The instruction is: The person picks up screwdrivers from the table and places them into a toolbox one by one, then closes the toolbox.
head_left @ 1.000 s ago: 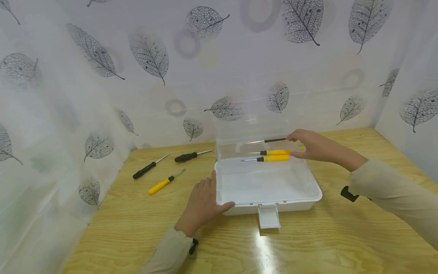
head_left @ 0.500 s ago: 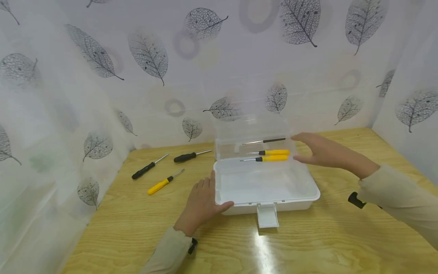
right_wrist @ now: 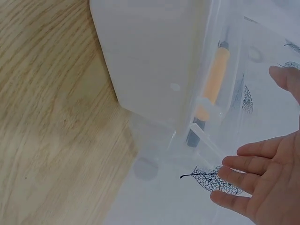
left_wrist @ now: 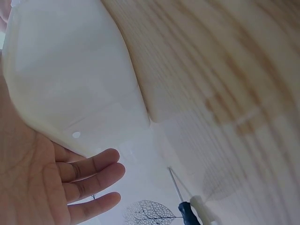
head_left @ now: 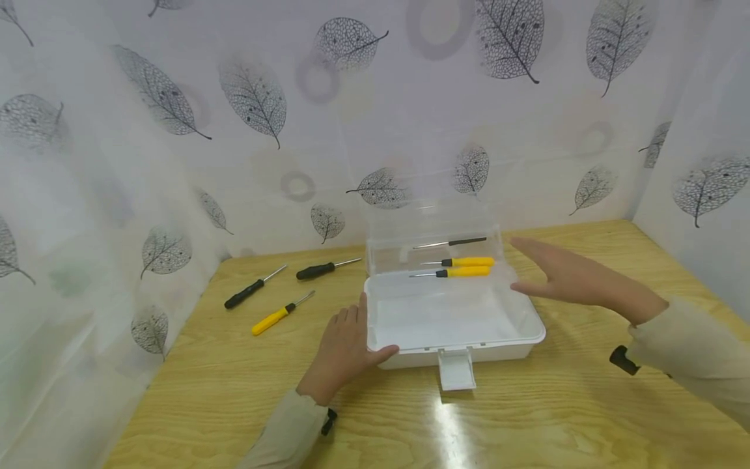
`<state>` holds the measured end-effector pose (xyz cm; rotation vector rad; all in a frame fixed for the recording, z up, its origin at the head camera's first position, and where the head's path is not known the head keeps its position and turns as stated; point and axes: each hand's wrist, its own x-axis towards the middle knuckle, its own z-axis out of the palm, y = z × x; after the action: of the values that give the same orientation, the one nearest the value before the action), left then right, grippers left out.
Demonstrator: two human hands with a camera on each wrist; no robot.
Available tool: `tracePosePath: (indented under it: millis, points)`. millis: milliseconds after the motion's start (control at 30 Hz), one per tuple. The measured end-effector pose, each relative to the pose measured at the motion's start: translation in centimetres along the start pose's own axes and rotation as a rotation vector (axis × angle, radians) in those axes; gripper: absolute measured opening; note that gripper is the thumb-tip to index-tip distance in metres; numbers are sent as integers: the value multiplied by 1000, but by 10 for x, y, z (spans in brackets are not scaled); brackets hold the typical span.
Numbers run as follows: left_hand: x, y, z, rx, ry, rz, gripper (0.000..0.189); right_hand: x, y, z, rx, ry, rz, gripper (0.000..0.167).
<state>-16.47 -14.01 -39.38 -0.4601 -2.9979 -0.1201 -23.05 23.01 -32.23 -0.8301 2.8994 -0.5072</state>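
An open white plastic box (head_left: 504, 354) with a clear lid (head_left: 387, 254) tipped back stands on the table. My left hand (head_left: 342, 345) rests against its left front corner, fingers straight along the side wall and thumb over the front rim. Beyond the right rim, my right hand (head_left: 586, 277) hovers with fingers straight and thumb spread, holding nothing. Inside the lid lie a thin dark-handled screwdriver (head_left: 467, 241) and two yellow-handled screwdrivers, the rear one (head_left: 477, 262) and the front one (head_left: 469, 272). The right wrist view shows a yellow handle (right_wrist: 215, 77) through the clear lid.
Left of the box, two black-handled screwdrivers, one farther left (head_left: 246, 294) and one nearer the lid (head_left: 316, 270), lie on the wooden table (head_left: 234, 404) with a yellow-handled screwdriver (head_left: 271, 322). A latch flap (head_left: 456, 370) hangs at the box front. A leaf-patterned curtain (head_left: 375, 117) stands behind.
My right hand has let go of the thin dark-handled screwdriver in the lid and drawn back to the right, spreading open. The left hand stays at the box corner.
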Motion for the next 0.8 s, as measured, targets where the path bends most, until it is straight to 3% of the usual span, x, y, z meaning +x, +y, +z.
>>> tracePosePath:
  millis: [500,800]
  points:
    - [0,0,-1,-39,-35,-21,108,-18,3,23,75,11,-28,85]
    - [1,-1,1,-33,-33,-19,109,-25,7,34,48,8,-22,89]
